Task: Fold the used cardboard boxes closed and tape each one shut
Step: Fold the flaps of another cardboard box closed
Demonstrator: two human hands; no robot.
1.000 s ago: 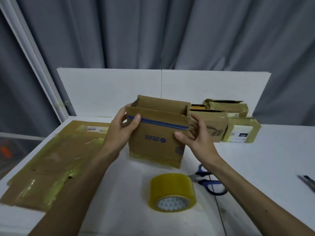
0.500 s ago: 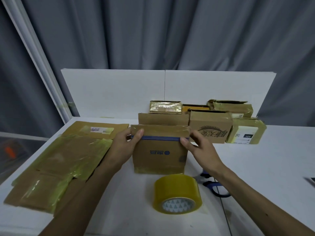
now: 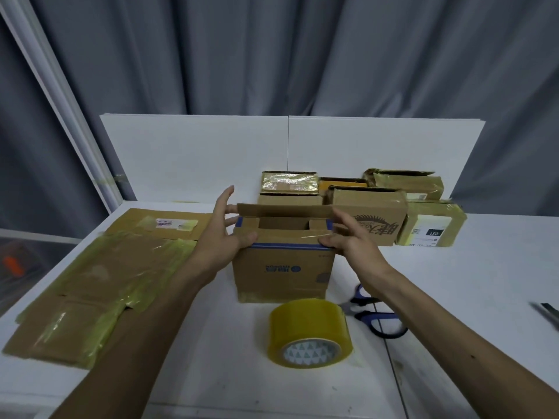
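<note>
From the head camera, the box (image 3: 282, 267) stands upright in the middle of the table (image 3: 453, 282), just behind the tape roll (image 3: 310, 334), with its top open. The near flap tilts inward and the far flap stands up, so this looks like the folding step, with taping not yet begun.

Both forearms reach forward from the lower corners and meet at the box's top edge. The left hand (image 3: 223, 237) is spread at the left corner, its thumb pressing the near flap and its fingers straight up beside the far flap. The right hand (image 3: 351, 237) mirrors it at the right corner, thumb on the near flap and fingers reaching fairly straight toward the far one. Neither hand pinches anything. Holding both corners probably steadies the box while the flaps come down evenly.

The tape roll lies nearest the person and the scissors (image 3: 378, 319) sit just right of it, likely kept close for sealing. Flattened cardboard (image 3: 99, 276) covers the table's left side, and other boxes (image 3: 369, 219) are stacked behind.
</note>
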